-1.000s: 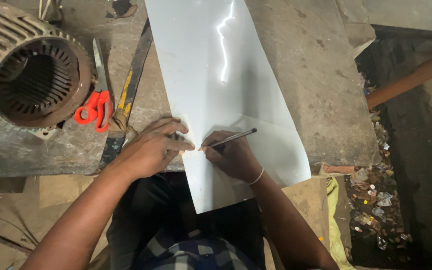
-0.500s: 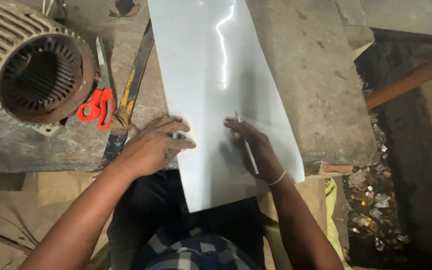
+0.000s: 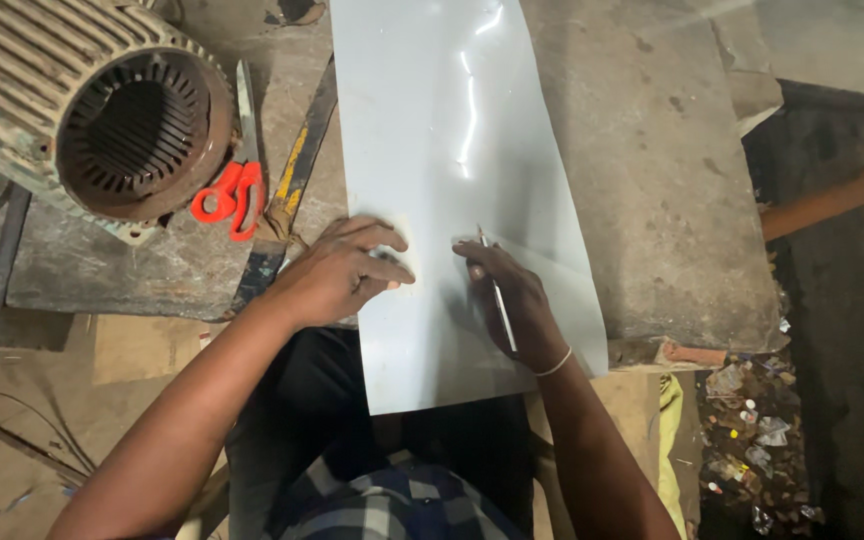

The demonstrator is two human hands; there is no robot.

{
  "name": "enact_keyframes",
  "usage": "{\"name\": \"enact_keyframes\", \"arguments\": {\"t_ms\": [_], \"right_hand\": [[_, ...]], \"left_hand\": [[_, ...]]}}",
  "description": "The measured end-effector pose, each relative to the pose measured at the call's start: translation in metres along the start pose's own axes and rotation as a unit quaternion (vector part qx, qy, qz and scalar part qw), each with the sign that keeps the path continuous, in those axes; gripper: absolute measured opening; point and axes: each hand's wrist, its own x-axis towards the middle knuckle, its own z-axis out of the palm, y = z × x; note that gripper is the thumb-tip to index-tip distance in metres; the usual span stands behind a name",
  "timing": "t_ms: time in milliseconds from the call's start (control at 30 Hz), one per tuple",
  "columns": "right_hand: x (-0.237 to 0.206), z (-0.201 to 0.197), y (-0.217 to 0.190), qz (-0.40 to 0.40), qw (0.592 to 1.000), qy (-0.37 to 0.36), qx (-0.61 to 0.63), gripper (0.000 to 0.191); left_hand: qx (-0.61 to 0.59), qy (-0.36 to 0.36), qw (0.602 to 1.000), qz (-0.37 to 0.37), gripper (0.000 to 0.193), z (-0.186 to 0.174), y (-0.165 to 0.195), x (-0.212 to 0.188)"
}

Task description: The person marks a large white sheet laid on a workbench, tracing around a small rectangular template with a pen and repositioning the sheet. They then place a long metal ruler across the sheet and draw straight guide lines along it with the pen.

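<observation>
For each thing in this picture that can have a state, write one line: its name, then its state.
White sheet: flat on the stone slab, near end overhanging.
Pencil: held in the right hand, tip on the sheet.
Left hand: pressed on the sheet's left edge.
Red-handled scissors: lying closed.
Motor housing: on its side, open end showing.

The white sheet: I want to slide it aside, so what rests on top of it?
On the white sheet rest the left hand and the right hand, which holds a pencil. Anything beneath the palms is covered.
</observation>
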Motion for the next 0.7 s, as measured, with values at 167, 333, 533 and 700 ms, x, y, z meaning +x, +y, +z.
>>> {"name": "enact_keyframes", "arguments": {"t_ms": [167,333,533,700], "right_hand": [[-0.002,0.000,0.001,0.015,1.000,0.002,0.000,0.026],[-0.003,-0.001,0.000,0.027,1.000,-0.002,-0.007,0.025],[-0.002,-0.002,0.001,0.013,1.000,-0.004,-0.007,0.025],[-0.002,0.000,0.003,0.021,1.000,0.000,-0.003,0.025]], "left_hand": [[-0.005,-0.003,1.000,-0.002,0.026,0.001,-0.003,0.000],[-0.010,0.001,1.000,0.001,0.024,0.003,-0.007,0.000],[-0.027,0.001,1.000,-0.008,0.022,0.004,-0.012,0.000],[-0.033,-0.001,0.999,-0.012,0.024,0.004,-0.011,0.001]]}}
